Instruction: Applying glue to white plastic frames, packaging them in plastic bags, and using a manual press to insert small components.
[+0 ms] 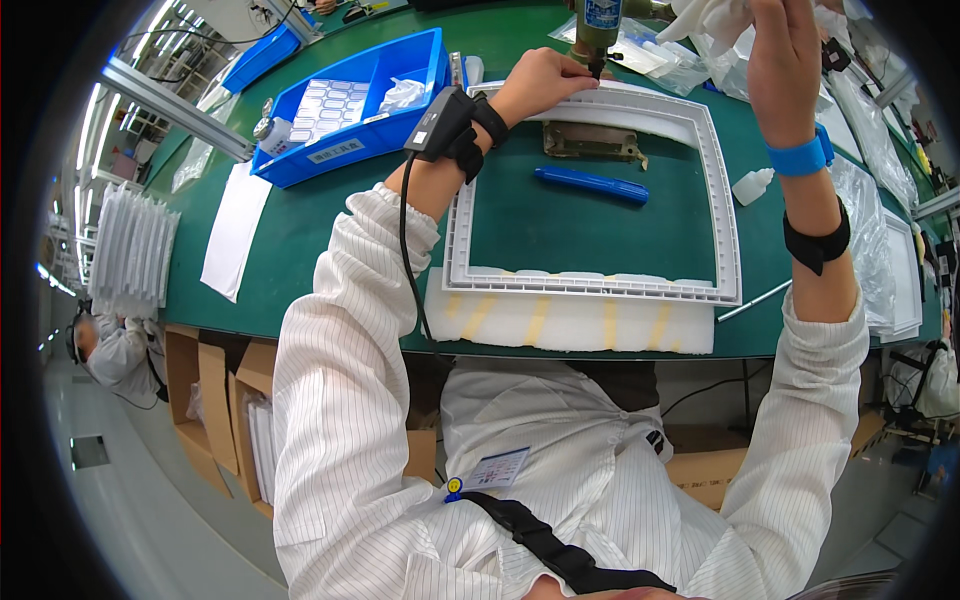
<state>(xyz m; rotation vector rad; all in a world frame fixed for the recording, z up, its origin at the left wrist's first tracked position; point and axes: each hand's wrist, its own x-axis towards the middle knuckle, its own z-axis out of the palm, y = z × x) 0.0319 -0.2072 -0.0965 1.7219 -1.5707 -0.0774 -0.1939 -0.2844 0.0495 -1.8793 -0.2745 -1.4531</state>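
A white rectangular plastic frame [728, 230] lies on the green bench in front of me. My left hand [545, 82] is at its far rail, thumb and forefinger closed together right beside the tip of a green hand press [598, 30]. Whatever is pinched there is too small to make out. My right hand [785, 60] is raised at the upper right, beside white crumpled cloth [715, 22] near the press's side arm; its fingers are cut off by the picture's edge. Inside the frame are a blue marker pen [592, 185] and a dull metal block [590, 141].
White foam [570, 322] with yellow strips pads the frame's near side. A blue divided bin [350, 150] stands left, beside a white sheet [235, 230]. A small white bottle [752, 186] and a thin rod [755, 300] lie right. A black cable [404, 230] hangs from my left wrist.
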